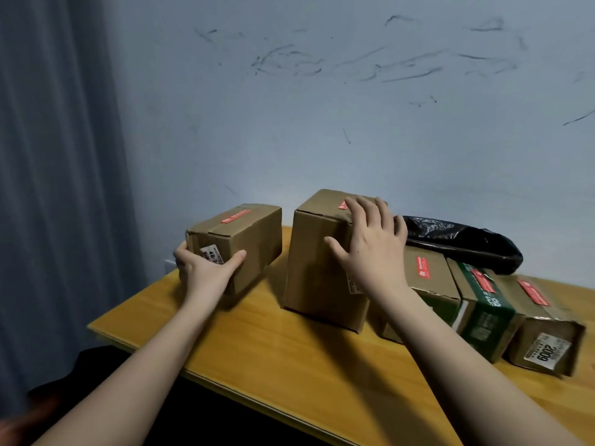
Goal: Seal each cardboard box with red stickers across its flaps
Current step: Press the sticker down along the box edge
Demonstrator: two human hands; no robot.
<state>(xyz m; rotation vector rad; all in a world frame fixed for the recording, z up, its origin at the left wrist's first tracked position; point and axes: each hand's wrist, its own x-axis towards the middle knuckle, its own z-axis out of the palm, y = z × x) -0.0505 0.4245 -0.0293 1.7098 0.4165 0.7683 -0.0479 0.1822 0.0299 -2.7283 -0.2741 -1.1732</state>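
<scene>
Head view: five boxes on a yellow counter [289, 342] against a scuffed wall. At 9 o'clock, left hand [206, 268] gripping the near end of the small box [244, 239], thumb on one side, fingers round the other; red sticker [235, 216] already across its top seam. At centre, right hand [370, 246] spread flat, fingers straight, resting over the top right edge of the tall box [318, 262], grasping nothing; a second sticker [342, 205] peeking out beside the fingertips. Toward 3 o'clock, three more boxes lying side by side: a brown box [425, 278], a green box [483, 304] and an end box [544, 326], each with a red strip on top. Behind them, a black bag [460, 243]. Judged from this: every box in sight stickered on the upper face, so sealing near finished; other faces hidden, so any remaining flaps impossible to tell.
</scene>
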